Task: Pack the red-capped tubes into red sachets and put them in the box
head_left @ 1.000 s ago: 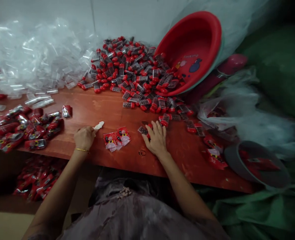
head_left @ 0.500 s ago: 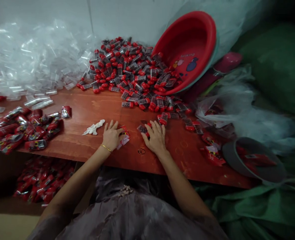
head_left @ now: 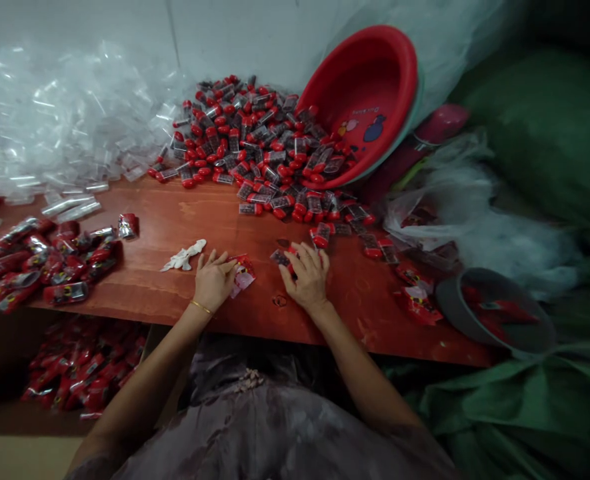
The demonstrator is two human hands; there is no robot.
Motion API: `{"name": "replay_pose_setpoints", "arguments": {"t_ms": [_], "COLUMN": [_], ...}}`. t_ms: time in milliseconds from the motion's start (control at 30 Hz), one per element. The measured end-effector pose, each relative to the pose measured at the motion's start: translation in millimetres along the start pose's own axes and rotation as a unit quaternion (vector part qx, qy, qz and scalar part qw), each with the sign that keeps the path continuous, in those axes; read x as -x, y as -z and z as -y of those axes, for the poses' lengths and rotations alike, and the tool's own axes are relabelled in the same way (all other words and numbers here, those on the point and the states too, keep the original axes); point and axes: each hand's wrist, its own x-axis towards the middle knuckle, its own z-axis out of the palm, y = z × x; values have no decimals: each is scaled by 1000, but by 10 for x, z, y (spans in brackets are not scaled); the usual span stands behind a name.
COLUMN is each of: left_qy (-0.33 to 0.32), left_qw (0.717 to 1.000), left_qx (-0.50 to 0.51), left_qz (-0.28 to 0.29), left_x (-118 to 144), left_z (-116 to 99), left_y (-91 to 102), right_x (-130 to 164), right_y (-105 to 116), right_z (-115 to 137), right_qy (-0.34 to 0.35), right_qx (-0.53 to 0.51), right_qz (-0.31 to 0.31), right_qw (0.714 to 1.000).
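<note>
**Bench stock: capped vials, sachets, basin and tub**

Moved since one second ago: left hand [head_left: 213, 280] has gone from the white crumpled scrap [head_left: 185, 256], now lying loose at its 10 o'clock, onto the small red printed sachets [head_left: 241, 273]. It lies palm down over them with fingers spread and flat, clasping nothing. Right hand [head_left: 307, 275] has held its place, fingers curled loosely over one small clear plastic vial with a red cap [head_left: 281, 257] at its 10 o'clock; whether the vial is pinched cannot be told.

Containers:
- Large red round plastic basin [head_left: 369, 73], tipped on its side against the wall at 1 o'clock. A heap of red-capped clear vials [head_left: 255, 147] spills from its mouth across the red-brown wooden tabletop [head_left: 185, 213]. Inner floor of the basin bears a cartoon print and a short line of writing, too small to read.
- Grey round tub [head_left: 495, 313], at 3 o'clock past the table corner, holding red printed packets.
- Clear plastic bag [head_left: 469, 227], at 2 o'clock, crumpled, with red packets dimly seen inside.

Loose stock:
- Mound of empty clear plastic tubes [head_left: 59, 127], 10 o'clock, against the wall.
- Pile of shiny red wrapped packs [head_left: 39, 257], 9 o'clock, on the table edge; more of the same in the box below the table [head_left: 85, 373].

Labels: sachets show white and black marks on red; nothing legible.
</note>
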Motion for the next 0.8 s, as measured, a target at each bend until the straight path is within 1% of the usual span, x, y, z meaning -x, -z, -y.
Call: {"name": "replay_pose_setpoints", "arguments": {"t_ms": [67,100,133,167,200,233,267,300,333,367,400,433,500,533,567,600,633,667,700,733,800], "left_qy": [10,11,10,9,8,11,23,45,74,105,137,168,218,243,268,291,310,326,340,350,363], "left_qw": [999,999,998,997,995,992,988,982,971,956,932,898,807,761,722,692,672,659,652,648,647], "left_qx": [25,41,58,76,98,122,150,182,222,274,336,405,542,595,631,655,669,675,676,674,669], "left_qz": [-23,-30,-33,-32,-30,-28,-31,-35,-36,-26,-3,28,81,90,88,81,73,66,59,52,38], "left_x": [22,36,52,68,85,101,116,128,138,145,148,149,142,138,133,129,125,121,117,111,99], "left_z": [-48,-83,-123,-166,-208,-247,-280,-306,-326,-341,-354,-369,-411,-438,-467,-496,-520,-538,-548,-551,-540], "left_y": [73,111,148,181,210,234,252,265,272,273,270,262,238,225,214,205,199,195,194,194,198], "right_x": [0,-4,-11,-21,-32,-44,-53,-59,-60,-54,-42,-24,17,35,48,54,51,39,19,-7,-58], "right_y": [30,19,-7,-46,-91,-136,-174,-200,-213,-213,-202,-184,-138,-116,-96,-78,-62,-49,-39,-31,-25], "right_z": [210,328,445,553,645,716,763,788,794,785,767,746,708,692,676,658,633,601,558,507,386], "right_qy": [-32,-56,-84,-113,-141,-165,-183,-196,-202,-203,-201,-197,-183,-176,-168,-160,-152,-140,-128,-119,-109], "right_qx": [-101,-172,-253,-334,-401,-446,-471,-477,-470,-459,-448,-435,-406,-391,-377,-366,-359,-347,-320,-272,-128], "right_qz": [20,37,57,76,89,94,93,86,77,69,64,60,58,60,62,67,72,78,84,87,92], "right_qw": [994,983,962,933,901,875,858,853,856,862,869,877,894,901,909,915,918,924,935,951,982]}}
